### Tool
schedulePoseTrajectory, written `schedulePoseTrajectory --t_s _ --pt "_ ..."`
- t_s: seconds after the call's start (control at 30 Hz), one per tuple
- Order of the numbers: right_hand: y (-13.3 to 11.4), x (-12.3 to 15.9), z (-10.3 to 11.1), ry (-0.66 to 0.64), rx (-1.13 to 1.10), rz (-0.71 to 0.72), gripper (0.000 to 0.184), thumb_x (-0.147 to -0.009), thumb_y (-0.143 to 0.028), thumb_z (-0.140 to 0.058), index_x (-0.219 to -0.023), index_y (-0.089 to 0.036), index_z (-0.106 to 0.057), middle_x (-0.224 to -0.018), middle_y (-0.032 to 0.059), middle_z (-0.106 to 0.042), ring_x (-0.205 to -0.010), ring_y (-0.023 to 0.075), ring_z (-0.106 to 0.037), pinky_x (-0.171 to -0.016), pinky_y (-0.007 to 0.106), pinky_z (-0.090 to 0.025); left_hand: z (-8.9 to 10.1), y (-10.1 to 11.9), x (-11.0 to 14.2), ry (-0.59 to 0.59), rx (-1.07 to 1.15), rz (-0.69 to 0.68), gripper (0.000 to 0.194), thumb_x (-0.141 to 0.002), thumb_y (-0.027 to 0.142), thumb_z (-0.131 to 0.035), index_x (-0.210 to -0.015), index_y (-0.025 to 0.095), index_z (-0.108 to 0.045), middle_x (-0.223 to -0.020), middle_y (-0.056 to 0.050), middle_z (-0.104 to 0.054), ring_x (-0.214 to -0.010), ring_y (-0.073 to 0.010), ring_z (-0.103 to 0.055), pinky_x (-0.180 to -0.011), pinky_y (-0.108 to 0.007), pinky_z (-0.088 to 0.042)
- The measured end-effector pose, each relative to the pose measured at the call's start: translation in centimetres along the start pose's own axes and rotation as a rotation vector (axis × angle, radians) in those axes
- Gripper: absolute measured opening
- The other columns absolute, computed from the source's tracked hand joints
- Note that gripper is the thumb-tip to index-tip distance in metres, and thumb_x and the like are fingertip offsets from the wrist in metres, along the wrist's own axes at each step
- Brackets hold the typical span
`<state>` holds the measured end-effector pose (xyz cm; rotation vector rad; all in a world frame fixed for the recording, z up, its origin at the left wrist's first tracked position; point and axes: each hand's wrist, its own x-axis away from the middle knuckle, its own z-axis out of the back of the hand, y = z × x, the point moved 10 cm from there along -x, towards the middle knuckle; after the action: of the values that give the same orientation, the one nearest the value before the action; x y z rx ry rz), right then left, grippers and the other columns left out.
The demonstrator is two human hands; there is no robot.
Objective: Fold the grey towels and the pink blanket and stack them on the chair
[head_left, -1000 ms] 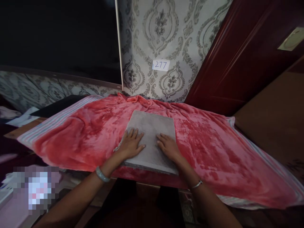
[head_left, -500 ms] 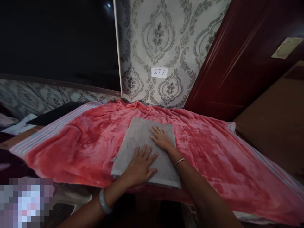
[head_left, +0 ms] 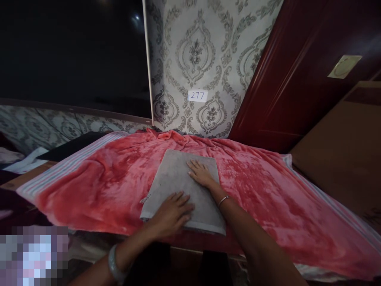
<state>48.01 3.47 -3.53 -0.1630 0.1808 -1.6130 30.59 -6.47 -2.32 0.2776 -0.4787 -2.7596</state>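
Logging remotely, I note: towel folded flat at the middle of the blanket, near its front edge; right hand palm-down on the towel, fingers spread; left hand over its near part, fingers extended, grasping nothing, contact I cannot tell; risk, in my judgement: uneven pressure could ruck the soft blanket, skidding the towel toward the blanket's front edge.

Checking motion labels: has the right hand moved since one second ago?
Yes: the right hand is farther forward, nearer the paper label on the wall.
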Motion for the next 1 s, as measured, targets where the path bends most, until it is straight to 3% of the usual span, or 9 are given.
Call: schedulePoseTrajectory --t_s 0.1,0.2,0.3,0.4,0.53,0.67,0.83,1.0 --pt "-1.0 0.1 -0.1 -0.012 -0.032 0.013 0.062 -0.109 -0.049 -0.036 -0.167 -0.028 -0.026 -0.174 0.0094 -0.013 -0.16 0.0322 -0.01 -0.125 0.063 -0.016 4.2 -2.0 -3.3 0.089 0.114 -0.013 0.054 -0.108 0.043 -0.025 -0.151 0.03 -0.054 -0.154 -0.004 -0.057 -0.143 -0.0194 -0.052 -0.122 -0.042 -0.041" --pt "-2.3 0.4 -0.2 0.019 -0.042 0.06 0.066 -0.108 -0.052 -0.038 -0.167 -0.027 -0.024 -0.174 0.0106 -0.013 -0.16 0.0326 -0.01 -0.124 0.064 -0.015 7.0 -4.7 -9.0 0.106 0.046 -0.042 0.056 -0.107 0.041 -0.027 -0.152 0.022 -0.053 -0.159 -0.006 -0.052 -0.148 -0.0202 -0.046 -0.127 -0.041 -0.033" --pt "-2.7 0.6 -0.5 0.009 -0.028 0.067 0.071 -0.107 -0.056 -0.041 -0.168 -0.025 -0.022 -0.174 0.0113 -0.011 -0.16 0.0326 -0.008 -0.125 0.064 -0.014 7.0 -8.7 -14.6 0.02 -0.057 0.05 0.058 -0.108 0.039 -0.022 -0.154 0.018 -0.049 -0.163 -0.006 -0.046 -0.154 -0.0234 -0.037 -0.13 -0.045 -0.022" --pt "-2.7 0.7 -0.5 -0.012 -0.024 0.051 0.071 -0.107 -0.058 -0.04 -0.168 -0.025 -0.022 -0.174 0.0119 -0.011 -0.16 0.0322 -0.009 -0.126 0.063 -0.012 5.3 -12.1 -17.7 -0.069 -0.097 0.136 0.056 -0.107 0.043 -0.028 -0.153 0.02 -0.051 -0.165 -0.008 -0.043 -0.157 -0.0275 -0.03 -0.13 -0.054 -0.013" --pt "-2.8 0.8 -0.1 -0.025 -0.036 0.041 0.069 -0.108 -0.056 -0.04 -0.167 -0.025 -0.024 -0.174 0.0119 -0.009 -0.16 0.0319 -0.008 -0.126 0.063 -0.011 3.1 -14.8 -18.5 -0.099 -0.066 0.192 0.06 -0.107 0.051 -0.024 -0.156 0.025 -0.046 -0.169 -0.009 -0.036 -0.159 -0.026 -0.024 -0.129 -0.058 -0.006" --pt "-4.4 2.9 -0.5 -0.071 -0.045 0.135 0.067 -0.107 -0.058 -0.043 -0.166 -0.03 -0.029 -0.174 0.0076 -0.009 -0.16 0.0334 -0.003 -0.126 0.064 -0.007 2.3 -15.4 -18.2 -0.135 -0.044 0.186 0.062 -0.107 0.05 -0.019 -0.159 0.026 -0.042 -0.171 -0.008 -0.032 -0.161 -0.0246 -0.02 -0.129 -0.056 -0.005" --pt "-8.5 10.1 -1.8 -0.129 -0.154 0.349 0.067 -0.107 -0.059 -0.042 -0.166 -0.032 -0.027 -0.173 0.0033 -0.016 -0.161 0.0275 -0.004 -0.129 0.057 -0.004 2.5 -15.3 -18.6 -0.14 -0.09 0.156 0.06 -0.105 0.05 -0.03 -0.158 0.027 -0.044 -0.171 -0.009 -0.031 -0.16 -0.0281 -0.02 -0.129 -0.059 -0.003" --pt "-11.0 16.6 -2.2 -0.143 -0.364 0.446 0.075 -0.102 -0.062 -0.053 -0.166 -0.036 -0.026 -0.172 -0.0006 -0.018 -0.161 0.0255 -0.005 -0.131 0.05 0.0 2.4 -15.4 -18.8 -0.135 -0.133 0.148 0.06 -0.105 0.05 -0.032 -0.159 0.026 -0.043 -0.17 -0.01 -0.032 -0.16 -0.0294 -0.022 -0.128 -0.059 -0.004"
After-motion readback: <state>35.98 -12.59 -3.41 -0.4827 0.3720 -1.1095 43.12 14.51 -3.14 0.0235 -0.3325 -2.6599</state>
